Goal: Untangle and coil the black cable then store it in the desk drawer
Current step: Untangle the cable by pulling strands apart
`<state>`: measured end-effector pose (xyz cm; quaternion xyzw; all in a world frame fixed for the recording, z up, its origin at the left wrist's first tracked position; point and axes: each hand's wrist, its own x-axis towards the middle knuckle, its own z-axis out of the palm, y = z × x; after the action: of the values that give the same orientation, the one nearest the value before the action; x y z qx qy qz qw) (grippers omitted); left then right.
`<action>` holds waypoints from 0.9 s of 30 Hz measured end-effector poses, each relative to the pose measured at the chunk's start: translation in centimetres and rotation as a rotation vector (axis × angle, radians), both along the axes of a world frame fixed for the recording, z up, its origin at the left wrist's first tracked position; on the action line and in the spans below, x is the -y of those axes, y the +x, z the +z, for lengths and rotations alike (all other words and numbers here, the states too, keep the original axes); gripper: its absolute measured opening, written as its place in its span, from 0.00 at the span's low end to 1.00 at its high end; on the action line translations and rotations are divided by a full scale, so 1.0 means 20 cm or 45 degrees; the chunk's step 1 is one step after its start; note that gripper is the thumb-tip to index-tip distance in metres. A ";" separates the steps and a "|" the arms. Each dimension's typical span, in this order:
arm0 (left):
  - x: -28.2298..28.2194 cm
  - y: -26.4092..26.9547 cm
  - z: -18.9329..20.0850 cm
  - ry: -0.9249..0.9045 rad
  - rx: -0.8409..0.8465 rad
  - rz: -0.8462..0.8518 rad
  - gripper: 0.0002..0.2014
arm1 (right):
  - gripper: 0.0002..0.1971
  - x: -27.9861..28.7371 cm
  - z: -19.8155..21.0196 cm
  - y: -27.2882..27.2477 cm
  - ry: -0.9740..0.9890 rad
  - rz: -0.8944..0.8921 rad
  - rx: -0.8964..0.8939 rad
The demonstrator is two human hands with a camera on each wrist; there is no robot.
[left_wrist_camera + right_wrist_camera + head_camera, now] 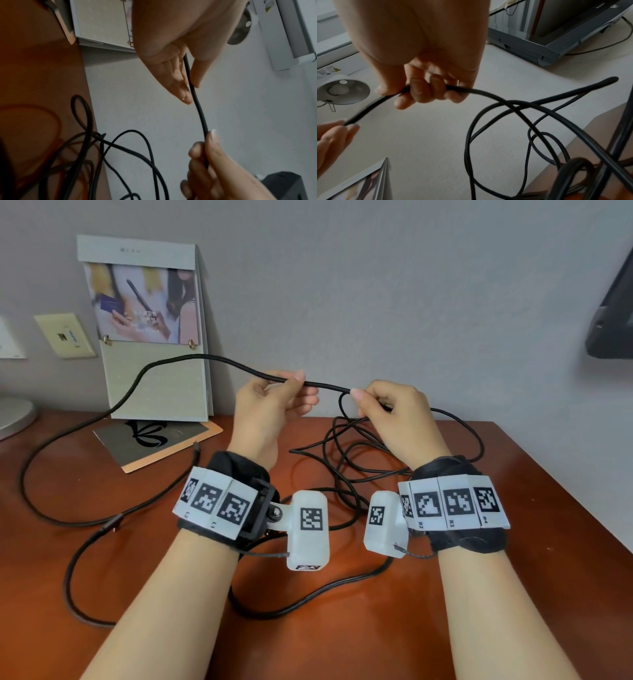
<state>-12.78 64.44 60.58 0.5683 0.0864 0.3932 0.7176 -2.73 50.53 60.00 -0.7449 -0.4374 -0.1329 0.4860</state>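
**Both hands hold one span of cable above the desk**

The left hand (274, 398) pinches the black cable (191, 358) between thumb and fingertips, while the right hand (390, 409) has its fingers curled round the same strand just beside it. A short, nearly straight stretch runs between the two grips. Beyond the left fingers the cable arcs up, then drops in a wide loop onto the wooden desk (513, 474). Below the right fingers it falls into a tangle of crossed loops lying on the desk. Behind the left hand a calendar (147, 326) leans against the wall.
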 end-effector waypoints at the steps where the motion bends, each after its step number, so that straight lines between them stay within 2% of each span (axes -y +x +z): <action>1: 0.01 0.01 -0.01 0.005 -0.014 0.019 0.02 | 0.18 0.00 0.00 -0.01 0.002 0.002 0.002; 7: -0.13 -0.05 0.02 -0.193 0.128 0.213 0.07 | 0.18 0.02 0.00 0.03 0.044 -0.073 -0.054; 10: -0.15 -0.07 0.03 -0.239 0.149 0.200 0.07 | 0.18 0.02 0.00 0.03 0.109 -0.090 -0.054; 12: -0.12 -0.05 0.02 -0.244 0.128 0.138 0.06 | 0.17 0.00 0.00 0.02 0.105 -0.079 -0.062; 17: 0.00 0.00 0.01 -0.172 0.041 0.045 0.11 | 0.16 -0.02 0.00 -0.01 0.066 -0.042 -0.038; 27: -0.14 -0.06 0.02 -0.187 0.142 0.270 0.05 | 0.13 -0.01 0.00 0.01 0.069 -0.068 -0.047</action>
<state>-13.96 67.32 61.07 0.4793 0.1345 0.4906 0.7152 -2.58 50.69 60.01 -0.7451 -0.4046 -0.1440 0.5102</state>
